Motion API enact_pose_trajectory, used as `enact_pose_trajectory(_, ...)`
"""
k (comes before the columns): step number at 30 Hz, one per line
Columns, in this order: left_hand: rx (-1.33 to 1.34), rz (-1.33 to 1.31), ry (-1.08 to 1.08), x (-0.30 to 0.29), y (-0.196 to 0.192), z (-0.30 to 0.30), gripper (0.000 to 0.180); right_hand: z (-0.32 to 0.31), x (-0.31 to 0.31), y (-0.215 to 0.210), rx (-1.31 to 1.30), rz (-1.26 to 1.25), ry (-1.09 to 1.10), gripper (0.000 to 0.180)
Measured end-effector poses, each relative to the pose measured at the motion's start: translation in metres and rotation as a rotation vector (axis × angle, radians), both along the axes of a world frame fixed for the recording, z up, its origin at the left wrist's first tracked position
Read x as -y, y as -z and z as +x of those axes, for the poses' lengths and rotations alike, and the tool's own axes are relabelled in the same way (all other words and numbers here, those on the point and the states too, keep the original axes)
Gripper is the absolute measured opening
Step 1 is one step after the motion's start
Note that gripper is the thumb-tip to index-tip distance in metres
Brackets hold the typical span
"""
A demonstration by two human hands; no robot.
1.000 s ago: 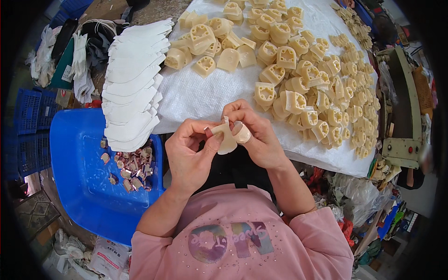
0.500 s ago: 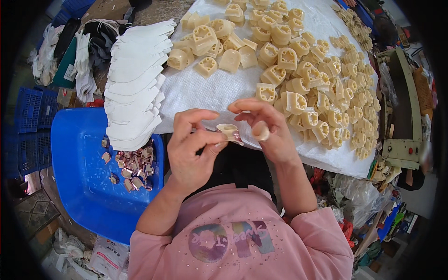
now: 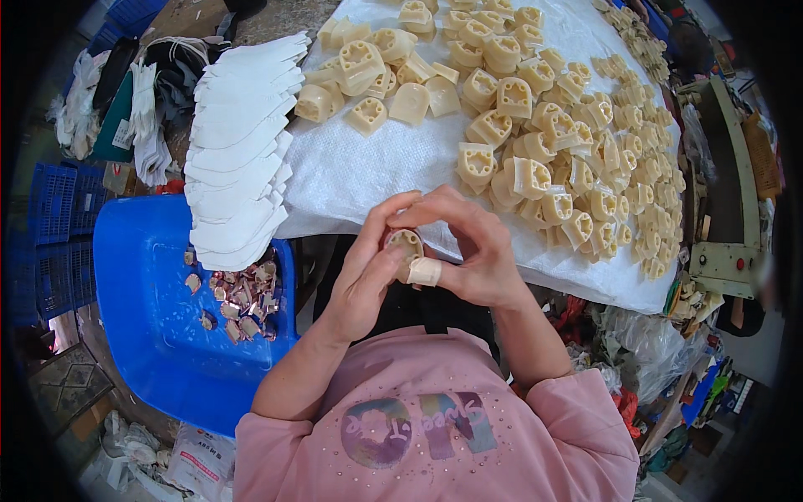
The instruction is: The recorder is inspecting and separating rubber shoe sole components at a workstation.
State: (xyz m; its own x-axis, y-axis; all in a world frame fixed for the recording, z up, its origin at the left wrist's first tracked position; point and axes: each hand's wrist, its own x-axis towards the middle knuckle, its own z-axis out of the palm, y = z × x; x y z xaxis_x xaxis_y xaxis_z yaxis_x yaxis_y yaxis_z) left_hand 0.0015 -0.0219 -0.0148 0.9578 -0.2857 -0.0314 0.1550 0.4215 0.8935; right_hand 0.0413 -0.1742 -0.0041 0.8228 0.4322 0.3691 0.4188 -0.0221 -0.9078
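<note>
Close in front of my body, a small cream shoe heel is held between my two hands, its hollowed face turned up. My left hand has its thumb over that face, with the fingers bent round the far side. From the right, my right hand closes on the same heel, forefinger at its far edge and thumb beneath. A cream finger cover wraps the right thumb's tip. Fingers hide much of the heel's sides.
Piles of cream heels cover the white-clothed table. Overlapping white cut pieces lie at its left edge. A blue tub at the left contains several shiny pinkish heels. A pale green machine stands far right.
My right hand has moved left to meet the left hand, and both now hold the heel. The heel has turned so its hollow face shows more.
</note>
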Motion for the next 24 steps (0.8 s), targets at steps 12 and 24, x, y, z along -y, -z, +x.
enact_pose_trajectory(12, 0.182, 0.136, -0.161, 0.014, -0.007, -0.007, 0.074, 0.007, -0.011, -0.006, -0.705, 0.336, -0.193, 0.013)
enact_pose_trajectory(24, 0.258, 0.342, -0.494, 0.022, -0.002, -0.005, 0.044, -0.026, -0.022, 0.021, -0.201, 0.091, -0.067, 0.033)
